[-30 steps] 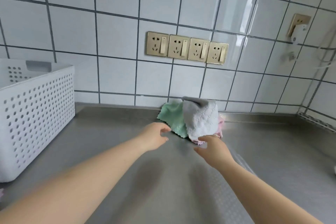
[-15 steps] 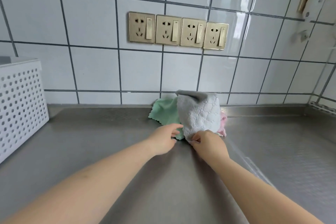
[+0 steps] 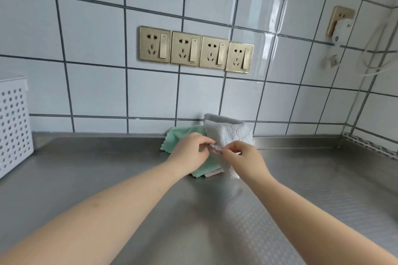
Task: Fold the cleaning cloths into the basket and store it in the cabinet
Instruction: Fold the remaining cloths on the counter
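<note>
A pile of cleaning cloths lies against the tiled wall on the steel counter (image 3: 107, 178). On top is a grey-white quilted cloth (image 3: 228, 133), propped up against the wall. Under it lie a mint green cloth (image 3: 183, 135) and a pink cloth (image 3: 212, 173), of which only an edge shows. My left hand (image 3: 189, 153) and my right hand (image 3: 243, 157) meet at the front of the pile, and both pinch a pink-trimmed edge of cloth between thumb and fingers. The white perforated basket (image 3: 13, 125) stands at the far left, cut off by the frame.
A row of gold wall sockets (image 3: 195, 49) sits above the pile. Another socket with a white plug (image 3: 341, 26) and a white cable (image 3: 379, 64) hangs on the right wall. The counter's corner is at the right.
Both hands reached forward to the cloth pile and closed their fingers on an edge at its front. The view moved nearer and to the right, so less of the basket shows.
</note>
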Motion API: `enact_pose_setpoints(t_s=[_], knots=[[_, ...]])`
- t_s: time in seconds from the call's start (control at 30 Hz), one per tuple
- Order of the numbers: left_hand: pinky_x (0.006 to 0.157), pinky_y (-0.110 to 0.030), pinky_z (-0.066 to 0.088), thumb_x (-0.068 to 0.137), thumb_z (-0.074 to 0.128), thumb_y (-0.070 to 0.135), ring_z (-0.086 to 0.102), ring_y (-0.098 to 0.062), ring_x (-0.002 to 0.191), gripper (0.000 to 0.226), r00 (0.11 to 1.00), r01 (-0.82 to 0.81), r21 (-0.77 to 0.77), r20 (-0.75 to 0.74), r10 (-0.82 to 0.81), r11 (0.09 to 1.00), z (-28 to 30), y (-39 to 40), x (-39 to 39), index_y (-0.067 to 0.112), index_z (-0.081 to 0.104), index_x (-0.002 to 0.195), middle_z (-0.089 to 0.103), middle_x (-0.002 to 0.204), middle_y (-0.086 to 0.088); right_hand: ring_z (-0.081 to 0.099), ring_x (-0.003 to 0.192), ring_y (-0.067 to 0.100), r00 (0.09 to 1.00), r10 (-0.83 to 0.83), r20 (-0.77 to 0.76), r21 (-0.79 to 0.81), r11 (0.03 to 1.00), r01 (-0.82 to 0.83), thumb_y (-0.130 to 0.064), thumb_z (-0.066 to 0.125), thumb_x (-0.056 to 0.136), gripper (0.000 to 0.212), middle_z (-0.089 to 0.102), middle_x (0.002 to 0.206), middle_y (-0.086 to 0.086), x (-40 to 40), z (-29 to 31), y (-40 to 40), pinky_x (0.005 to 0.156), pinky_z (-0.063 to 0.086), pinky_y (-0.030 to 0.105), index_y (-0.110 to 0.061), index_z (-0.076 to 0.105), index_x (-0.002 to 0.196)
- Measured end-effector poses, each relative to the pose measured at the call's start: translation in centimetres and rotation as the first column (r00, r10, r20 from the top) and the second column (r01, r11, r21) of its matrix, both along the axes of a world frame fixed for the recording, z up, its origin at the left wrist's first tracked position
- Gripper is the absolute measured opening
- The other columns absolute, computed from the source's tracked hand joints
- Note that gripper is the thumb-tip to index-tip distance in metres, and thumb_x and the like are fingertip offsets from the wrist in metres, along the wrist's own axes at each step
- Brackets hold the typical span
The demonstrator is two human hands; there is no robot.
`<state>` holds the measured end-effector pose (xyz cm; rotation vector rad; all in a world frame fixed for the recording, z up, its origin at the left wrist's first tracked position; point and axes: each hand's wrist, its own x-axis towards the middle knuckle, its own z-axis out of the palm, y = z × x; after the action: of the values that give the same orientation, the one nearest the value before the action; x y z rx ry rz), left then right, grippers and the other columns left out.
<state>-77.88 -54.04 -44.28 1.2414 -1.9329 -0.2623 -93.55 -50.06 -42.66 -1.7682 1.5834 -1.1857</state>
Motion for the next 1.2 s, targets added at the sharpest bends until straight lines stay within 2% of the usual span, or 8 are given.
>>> enact_pose_setpoints(t_s=[0.1,0.3,0.5,0.7,0.8,1.0,1.1,1.2], knots=[[0.077,-0.008,0.036,0.089,0.057,0.015,0.049,0.003,0.084,0.022,0.998,0.062,-0.060,0.031,-0.061,0.996,0.8,0.0,-0.2,0.020,0.071,0.106,0.059,0.103,0.006,0.051,0.062,0.003,0.998,-0.023,-0.059,-0.047,0.999,0.020,-0.023,0.057,0.085,0.013,0.060,0.069,-0.012,-0.8,1.3,-0.2,0.054,0.037,0.018,-0.021,0.063,0.074],[0.096,-0.025,0.038,0.086,0.061,0.015,0.052,-0.013,0.113,0.011,0.996,0.052,-0.225,0.086,-0.034,0.973,3.2,0.2,-0.6,0.019,0.069,0.093,0.062,0.114,0.007,0.058,0.073,0.013,0.979,-0.110,-0.174,-0.213,0.974,0.072,-0.024,0.056,0.090,0.011,0.061,0.071,-0.012,-1.8,4.0,-0.5,0.057,0.039,0.017,-0.025,0.060,0.080],[0.084,-0.036,0.049,0.089,0.056,0.015,0.061,-0.015,0.097,0.010,0.998,0.002,-0.220,0.059,0.011,0.976,8.4,0.6,-1.5,0.020,0.063,0.094,0.068,0.101,0.005,0.062,0.093,0.020,0.891,-0.169,-0.421,-0.287,0.957,0.046,-0.015,0.055,0.086,0.025,0.069,0.097,-0.003,-3.0,8.6,-0.5,0.074,0.046,0.026,-0.024,0.069,0.105],[0.085,-0.028,0.047,0.086,0.060,0.009,0.060,-0.014,0.092,0.016,0.988,0.029,-0.169,0.154,-0.002,0.985,11.3,0.7,-2.8,0.018,0.070,0.096,0.065,0.098,0.002,0.063,0.081,0.019,0.834,-0.152,-0.531,-0.096,0.988,0.119,-0.027,0.058,0.086,0.017,0.070,0.088,0.000,-3.3,11.8,-1.0,0.063,0.047,0.024,-0.022,0.073,0.091],[0.075,-0.027,0.047,0.083,0.063,0.011,0.058,-0.015,0.084,0.010,0.989,0.044,-0.162,0.146,-0.021,0.986,10.9,1.3,-3.4,0.021,0.063,0.083,0.058,0.087,0.005,0.057,0.064,0.013,0.864,-0.126,-0.488,-0.038,0.992,0.124,-0.028,0.060,0.088,0.014,0.065,0.071,0.000,-3.3,12.1,-1.0,0.052,0.040,0.021,-0.020,0.069,0.082],[0.083,-0.032,0.049,0.081,0.063,0.012,0.057,-0.018,0.092,0.017,0.975,0.181,-0.058,0.137,-0.172,0.982,9.7,2.5,-4.3,0.014,0.062,0.098,0.056,0.098,0.000,0.055,0.062,0.018,0.957,-0.109,-0.268,-0.018,0.994,0.108,-0.016,0.059,0.087,0.026,0.061,0.057,-0.001,-3.1,11.5,-1.3,0.066,0.050,0.033,-0.018,0.064,0.062],[0.079,-0.027,0.048,0.081,0.066,0.015,0.058,-0.012,0.085,0.028,0.984,0.174,-0.023,0.033,-0.174,0.984,9.5,2.8,-4.5,0.015,0.055,0.107,0.059,0.101,0.002,0.057,0.061,0.017,0.993,-0.085,-0.079,-0.007,0.996,0.085,-0.010,0.059,0.087,0.020,0.063,0.058,0.001,-3.1,11.6,-1.2,0.074,0.054,0.033,-0.015,0.067,0.069],[0.071,-0.024,0.044,0.085,0.064,0.018,0.054,-0.010,0.075,0.022,0.990,0.118,-0.025,-0.068,-0.120,0.993,9.8,2.7,-4.6,0.019,0.055,0.105,0.059,0.089,0.006,0.057,0.053,0.013,0.995,-0.047,0.087,0.037,0.998,0.044,-0.008,0.062,0.087,0.006,0.064,0.063,0.004,-2.7,12.0,-0.9,0.058,0.053,0.023,-0.014,0.064,0.085]])
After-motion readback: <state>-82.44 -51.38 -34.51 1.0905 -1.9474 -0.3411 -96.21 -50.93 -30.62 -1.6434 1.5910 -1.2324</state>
